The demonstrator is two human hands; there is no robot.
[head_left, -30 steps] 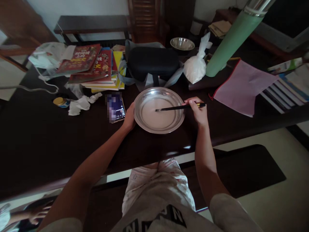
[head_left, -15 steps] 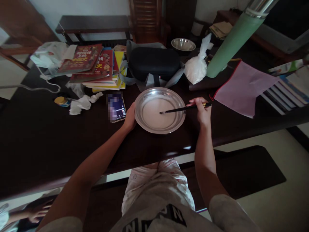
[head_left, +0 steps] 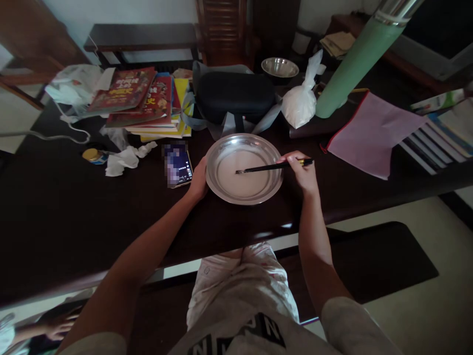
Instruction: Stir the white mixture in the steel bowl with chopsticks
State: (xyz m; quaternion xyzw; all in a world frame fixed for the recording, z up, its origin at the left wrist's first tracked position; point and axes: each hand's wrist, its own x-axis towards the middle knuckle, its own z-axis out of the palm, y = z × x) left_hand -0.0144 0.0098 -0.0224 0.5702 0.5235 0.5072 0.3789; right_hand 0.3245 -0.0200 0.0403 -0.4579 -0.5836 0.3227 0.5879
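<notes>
A shallow stainless steel basin (head_left: 245,199) stands on the dark table in front of me, with a whitish liquid (head_left: 240,183) in its bottom. My left hand (head_left: 200,178) is closed on the basin's left rim; the fingers are partly hidden behind it. In my right hand (head_left: 304,175), at the basin's right side, is a pair of black chopsticks (head_left: 263,168) with gold-marked ends. They reach over the right rim at a low slant, and their tips touch the whitish liquid near the middle.
Left of the basin lie a lit phone (head_left: 179,165), crumpled tissue (head_left: 123,160), a yellow-lidded jar (head_left: 94,156) and stacked books (head_left: 140,106). Behind are a black case (head_left: 236,93), a tied bag of white powder (head_left: 299,106) and a green flask (head_left: 358,69). Another person's hand (head_left: 61,326) shows lower left.
My right hand and the chopsticks have moved a little to the left, and the tips sit further left in the liquid. The basin and my left hand have stayed in place.
</notes>
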